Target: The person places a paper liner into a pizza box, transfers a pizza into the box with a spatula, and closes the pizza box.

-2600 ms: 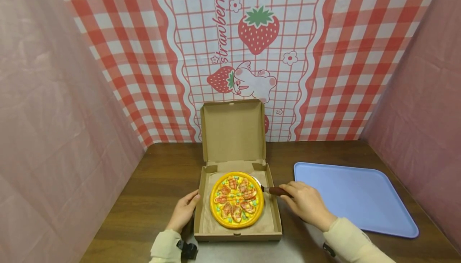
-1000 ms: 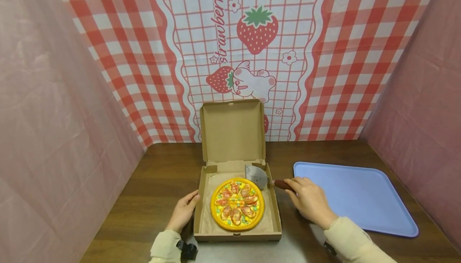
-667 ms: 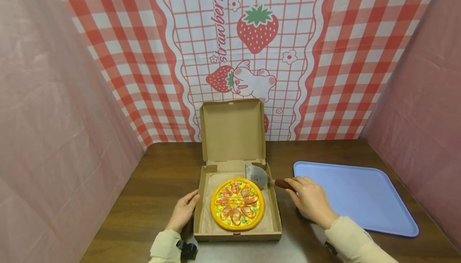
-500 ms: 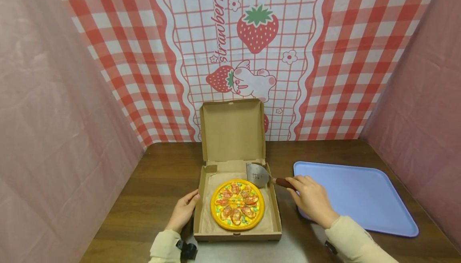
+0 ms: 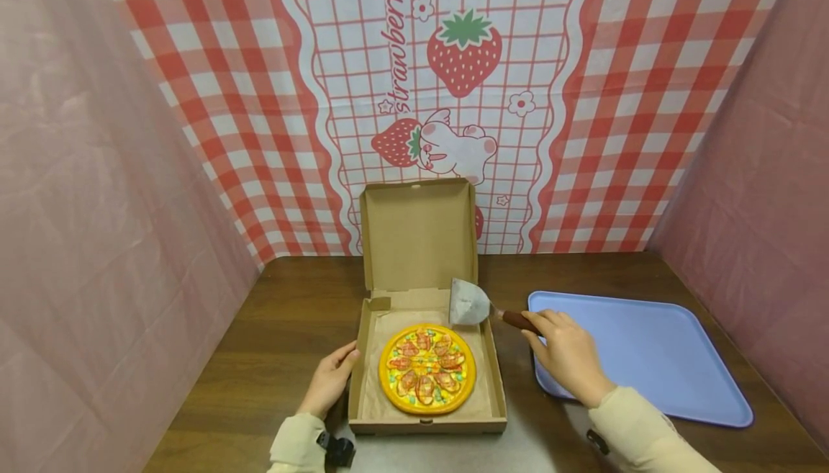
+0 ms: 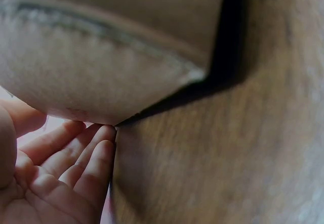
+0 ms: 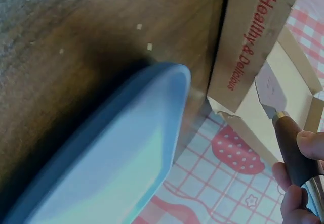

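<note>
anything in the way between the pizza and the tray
Yes: the right wall of the open box stands between the pizza and the blue tray. In the head view, the right hand, gripping the spatula, also covers part of the tray's left edge.

Cloth-walled booth (image 5: pixel 557 19) with tabletop (image 5: pixel 291 307)

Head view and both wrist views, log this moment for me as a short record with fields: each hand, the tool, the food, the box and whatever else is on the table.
Left hand: fingers touching the left side of the box
Right hand: gripping the brown handle of the spatula
Spatula blade: near the box's back right corner, off the pizza
Pizza: whole, inside the box
Lid: open, standing up
Tray: blue, on the table, right of the box
</note>
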Demonstrator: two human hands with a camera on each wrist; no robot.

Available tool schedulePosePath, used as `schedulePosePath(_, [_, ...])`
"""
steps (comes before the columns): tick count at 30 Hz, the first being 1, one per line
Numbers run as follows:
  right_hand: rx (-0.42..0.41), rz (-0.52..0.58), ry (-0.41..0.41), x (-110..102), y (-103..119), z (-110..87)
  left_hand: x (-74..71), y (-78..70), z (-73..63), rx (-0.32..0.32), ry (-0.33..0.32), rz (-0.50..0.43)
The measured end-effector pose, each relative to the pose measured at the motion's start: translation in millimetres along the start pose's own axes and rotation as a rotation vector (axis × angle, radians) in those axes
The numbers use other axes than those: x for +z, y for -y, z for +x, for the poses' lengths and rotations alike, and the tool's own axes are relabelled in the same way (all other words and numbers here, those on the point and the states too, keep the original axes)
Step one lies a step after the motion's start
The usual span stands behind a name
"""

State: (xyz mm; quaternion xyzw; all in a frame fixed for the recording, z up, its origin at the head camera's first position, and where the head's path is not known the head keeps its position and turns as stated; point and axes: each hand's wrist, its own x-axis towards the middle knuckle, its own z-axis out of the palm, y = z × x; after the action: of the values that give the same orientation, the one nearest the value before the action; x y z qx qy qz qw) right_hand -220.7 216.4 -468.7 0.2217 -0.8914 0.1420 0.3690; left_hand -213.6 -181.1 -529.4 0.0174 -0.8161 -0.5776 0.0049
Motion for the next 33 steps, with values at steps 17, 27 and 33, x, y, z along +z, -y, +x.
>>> schedulePosePath(17, [0.183, 0.093, 0.163, -30, -9, 2.6, 1.6, -1.9, -1.2, -0.004, -0.003, -0.008])
schedulePosePath(27, [0.273, 0.062, 0.171, -57, -35, -9.6, 0.4, -2.2, -0.1, 0.009, -0.003, -0.006])
schedulePosePath(33, [0.302, 0.031, 0.163, -71, -53, -23.7, 0.4, -0.6, 0.5, 0.015, 0.005, 0.000])
